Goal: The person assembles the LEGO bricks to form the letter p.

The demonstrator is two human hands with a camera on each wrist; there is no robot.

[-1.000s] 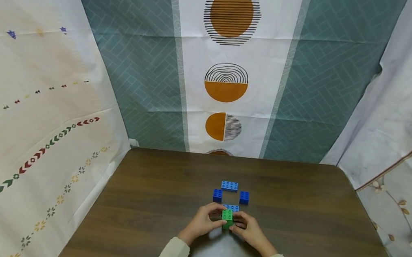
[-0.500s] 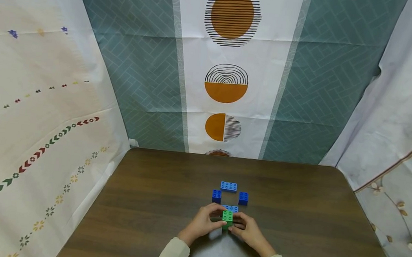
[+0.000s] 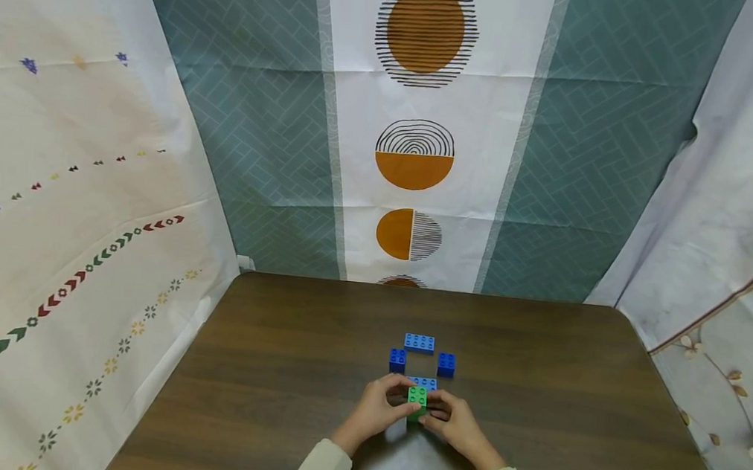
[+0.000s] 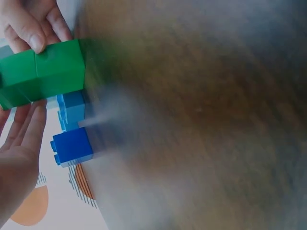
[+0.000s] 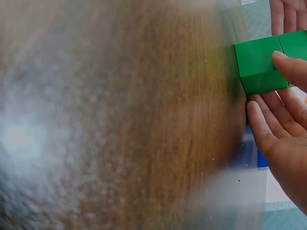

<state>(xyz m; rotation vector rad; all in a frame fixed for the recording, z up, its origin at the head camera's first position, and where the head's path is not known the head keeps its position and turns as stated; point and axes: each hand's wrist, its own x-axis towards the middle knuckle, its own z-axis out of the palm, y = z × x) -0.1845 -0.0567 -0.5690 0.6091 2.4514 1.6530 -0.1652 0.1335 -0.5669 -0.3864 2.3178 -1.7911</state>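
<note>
In the head view a stack of green toy building bricks (image 3: 418,395) stands upright near the table's front, studs facing up. A seam between bricks shows on its side in the left wrist view. From the left, my left hand (image 3: 376,408) grips the stack, thumb across its near face and fingers toward the back. My right hand (image 3: 459,424) holds it on the right side, with thumb and fingers (image 5: 256,115) around the lower green brick (image 5: 261,67). Right behind the stack lies a light blue brick (image 3: 429,382), partly covered.
Two dark blue bricks, one on the left (image 3: 397,360) and one on the right (image 3: 446,365), sit beyond the hands. A second light blue brick (image 3: 419,343) lies farther back between them. Patterned curtains (image 3: 409,245) hang behind the brown wooden table (image 3: 270,375).
My left hand has shifted slightly to the right, its thumb reaching a little further across the green stack. The right hand and the blue bricks keep their places.
</note>
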